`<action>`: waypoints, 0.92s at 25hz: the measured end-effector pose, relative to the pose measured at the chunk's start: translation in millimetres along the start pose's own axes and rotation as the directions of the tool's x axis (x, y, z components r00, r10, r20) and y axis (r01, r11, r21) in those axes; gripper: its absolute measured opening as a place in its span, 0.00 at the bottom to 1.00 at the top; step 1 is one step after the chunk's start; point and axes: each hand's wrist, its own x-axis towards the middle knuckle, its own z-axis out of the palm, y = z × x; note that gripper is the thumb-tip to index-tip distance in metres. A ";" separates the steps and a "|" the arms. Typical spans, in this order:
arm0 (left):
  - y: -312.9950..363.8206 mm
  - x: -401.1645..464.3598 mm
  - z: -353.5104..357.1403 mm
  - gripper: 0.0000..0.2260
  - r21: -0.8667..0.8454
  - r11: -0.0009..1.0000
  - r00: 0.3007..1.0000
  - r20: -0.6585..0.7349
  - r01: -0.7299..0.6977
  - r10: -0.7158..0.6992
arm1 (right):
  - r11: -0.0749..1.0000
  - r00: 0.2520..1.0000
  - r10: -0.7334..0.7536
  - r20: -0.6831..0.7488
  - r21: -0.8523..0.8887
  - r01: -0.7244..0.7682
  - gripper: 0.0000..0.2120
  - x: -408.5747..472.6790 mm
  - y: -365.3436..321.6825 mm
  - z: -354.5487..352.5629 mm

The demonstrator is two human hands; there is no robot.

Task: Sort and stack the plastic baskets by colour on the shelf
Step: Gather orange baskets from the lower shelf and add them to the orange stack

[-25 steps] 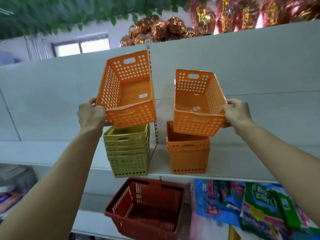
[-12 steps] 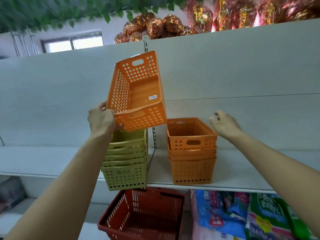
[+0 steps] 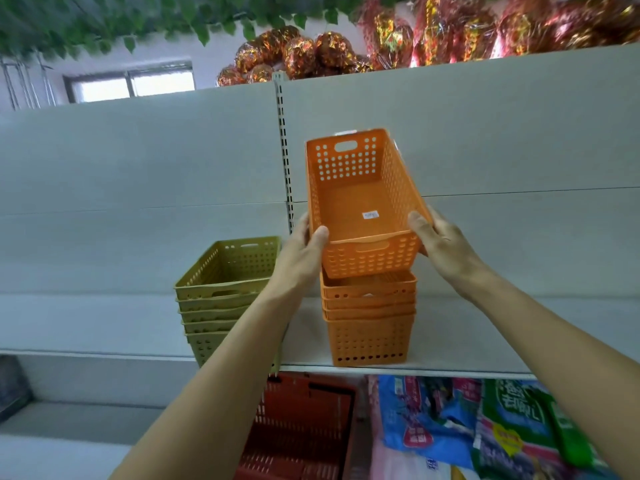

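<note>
I hold an orange perforated basket [image 3: 363,209] tilted toward me, just above a stack of orange baskets [image 3: 369,317] on the grey shelf [image 3: 467,344]. My left hand [image 3: 304,247] grips its left near corner and my right hand [image 3: 440,244] grips its right near corner. A small white sticker lies on the basket's floor. A stack of olive-green baskets [image 3: 221,299] stands to the left of the orange stack, partly hidden by my left forearm.
A red shopping basket [image 3: 304,427] sits on the lower shelf under the stacks. Colourful packets [image 3: 485,427] lie to its right. A slotted upright [image 3: 285,150] runs up the back panel. Shiny wrapped decorations [image 3: 311,53] and green leaves hang above.
The orange basket in my left hand has moved right, from above the green stack to above the orange stack. My right hand, free half a second ago, now grips it too.
</note>
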 end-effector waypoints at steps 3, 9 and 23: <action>-14.1 3.7 5.5 0.17 0.031 0.998 0.992 0.109 0.059 -0.062 | 0.997 0.997 0.074 0.035 -0.019 -0.073 0.16 1.5 22.0 -10.3; -17.7 4.1 12.0 0.09 0.097 0.990 0.979 0.168 0.101 -0.117 | 0.961 0.970 0.242 -0.033 -0.128 -0.245 0.19 7.1 32.3 -1.3; -79.7 -85.6 1.1 0.23 0.521 0.837 0.986 0.063 -0.166 0.156 | 0.650 0.982 -0.157 -0.107 -0.759 0.021 0.20 -95.1 58.0 72.5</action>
